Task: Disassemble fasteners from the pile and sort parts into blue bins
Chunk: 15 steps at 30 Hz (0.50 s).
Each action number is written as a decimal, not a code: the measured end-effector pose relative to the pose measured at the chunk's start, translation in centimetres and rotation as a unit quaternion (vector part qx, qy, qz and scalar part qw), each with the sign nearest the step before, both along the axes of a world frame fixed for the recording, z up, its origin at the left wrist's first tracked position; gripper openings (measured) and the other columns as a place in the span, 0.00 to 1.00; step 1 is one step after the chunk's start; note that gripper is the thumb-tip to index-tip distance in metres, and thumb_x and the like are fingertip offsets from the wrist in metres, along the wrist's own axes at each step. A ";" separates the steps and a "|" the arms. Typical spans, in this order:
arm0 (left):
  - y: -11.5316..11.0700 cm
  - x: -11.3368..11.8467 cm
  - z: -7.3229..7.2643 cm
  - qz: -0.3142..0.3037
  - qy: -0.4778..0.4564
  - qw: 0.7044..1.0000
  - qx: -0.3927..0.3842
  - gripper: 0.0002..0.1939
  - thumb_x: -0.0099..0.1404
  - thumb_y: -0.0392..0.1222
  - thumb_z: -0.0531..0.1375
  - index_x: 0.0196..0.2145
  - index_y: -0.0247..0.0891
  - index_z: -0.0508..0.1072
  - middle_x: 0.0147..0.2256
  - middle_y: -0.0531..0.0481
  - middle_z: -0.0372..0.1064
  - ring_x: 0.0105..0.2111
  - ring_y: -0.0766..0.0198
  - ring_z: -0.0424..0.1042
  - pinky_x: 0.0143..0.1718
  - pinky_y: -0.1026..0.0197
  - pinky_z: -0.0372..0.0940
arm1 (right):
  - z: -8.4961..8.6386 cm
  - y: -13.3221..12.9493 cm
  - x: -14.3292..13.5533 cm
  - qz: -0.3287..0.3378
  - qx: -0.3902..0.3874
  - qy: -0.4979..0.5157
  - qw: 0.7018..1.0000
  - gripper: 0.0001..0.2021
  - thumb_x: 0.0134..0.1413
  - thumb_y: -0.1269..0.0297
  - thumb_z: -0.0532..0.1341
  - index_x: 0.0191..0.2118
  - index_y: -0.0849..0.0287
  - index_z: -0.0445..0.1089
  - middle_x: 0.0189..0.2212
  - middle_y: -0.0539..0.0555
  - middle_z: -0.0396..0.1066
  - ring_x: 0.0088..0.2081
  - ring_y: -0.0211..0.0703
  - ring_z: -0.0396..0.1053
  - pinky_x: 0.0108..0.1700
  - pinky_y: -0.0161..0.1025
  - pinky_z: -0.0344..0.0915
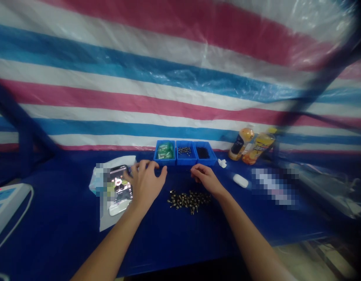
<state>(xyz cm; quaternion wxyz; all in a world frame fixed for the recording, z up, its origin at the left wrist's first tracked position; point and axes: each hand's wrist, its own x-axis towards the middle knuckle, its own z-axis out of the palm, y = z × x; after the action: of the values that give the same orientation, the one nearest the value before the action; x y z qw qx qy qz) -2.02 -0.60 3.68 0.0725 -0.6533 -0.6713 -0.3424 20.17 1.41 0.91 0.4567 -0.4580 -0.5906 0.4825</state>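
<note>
My left hand (147, 182) is open, its fingers spread and thumb apart, over the right edge of a phone (120, 191) with a lit screen. I cannot see whether a fingertip touches the phone. To the right, my right hand (206, 178) is closed in a pinch just above the table; whatever it holds is too small or hidden to name. Below and between the hands lies a heap of small brass-coloured metal parts (186, 200). Behind the hands stand three blue bins: one with green plastic packets (165, 150), one with small silvery parts (184, 150), one with tiny black parts (203, 152).
Two drink bottles (241, 143) stand at the back right. A white oval case (240, 180) and a crumpled tissue (222, 163) lie nearer. White paper (105, 224) is under the phone. A white power strip (10, 203) with a cable sits far left on the blue table (168, 246).
</note>
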 end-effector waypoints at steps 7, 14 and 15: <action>-0.6 1.2 -0.4 -0.210 -0.005 0.977 0.045 0.06 0.65 0.43 0.58 0.36 0.41 0.73 0.41 0.46 0.66 0.48 0.51 0.62 0.50 0.48 0.60 | 0.8 -0.6 -0.3 0.024 -0.019 0.052 0.998 0.12 0.50 0.52 0.64 0.32 0.57 0.69 0.25 0.49 0.67 0.24 0.35 0.60 0.26 0.35 0.53; -1.0 2.0 -1.1 -0.302 -0.005 0.953 0.005 0.07 0.67 0.39 0.55 0.39 0.40 0.72 0.40 0.46 0.66 0.44 0.56 0.65 0.47 0.50 0.63 | 1.8 -1.1 0.0 0.013 -0.085 0.197 0.977 0.11 0.47 0.56 0.66 0.33 0.56 0.68 0.26 0.50 0.66 0.24 0.35 0.59 0.26 0.34 0.53; -1.0 2.0 -1.1 -0.303 -0.007 0.953 0.002 0.07 0.67 0.39 0.55 0.39 0.40 0.72 0.40 0.46 0.67 0.43 0.56 0.65 0.47 0.51 0.63 | 1.8 -1.0 0.1 0.005 -0.095 0.211 0.973 0.11 0.47 0.56 0.66 0.32 0.56 0.67 0.27 0.50 0.67 0.25 0.35 0.59 0.26 0.34 0.54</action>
<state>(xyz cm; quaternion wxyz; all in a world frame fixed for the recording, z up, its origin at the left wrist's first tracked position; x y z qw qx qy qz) -0.02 -1.61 2.54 -0.0381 -0.8234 -0.4414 -0.3547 20.29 0.39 2.73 0.5228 -0.3840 -0.4343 0.6249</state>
